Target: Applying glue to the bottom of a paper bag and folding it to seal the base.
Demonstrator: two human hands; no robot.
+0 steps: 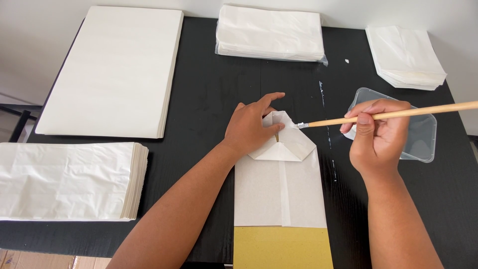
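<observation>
The paper bag (280, 192) lies on the black table (209, 94). The left hand (249, 127) presses flat on the bag's folded top, fingers spread. The right hand (379, 133), just right of the bag, is closed around a brush (388, 115) whose tip touches the fold.

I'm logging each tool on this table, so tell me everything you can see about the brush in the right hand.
The brush is thin, with a long, pale wooden handle, a short silver metal collar and a small tip. It lies almost level, the handle running off the picture's right edge. The right hand pinches it between thumb and fingers, over a clear plastic tray. The tip touches the folded flap of the white paper bag, which the left hand presses down.
</observation>
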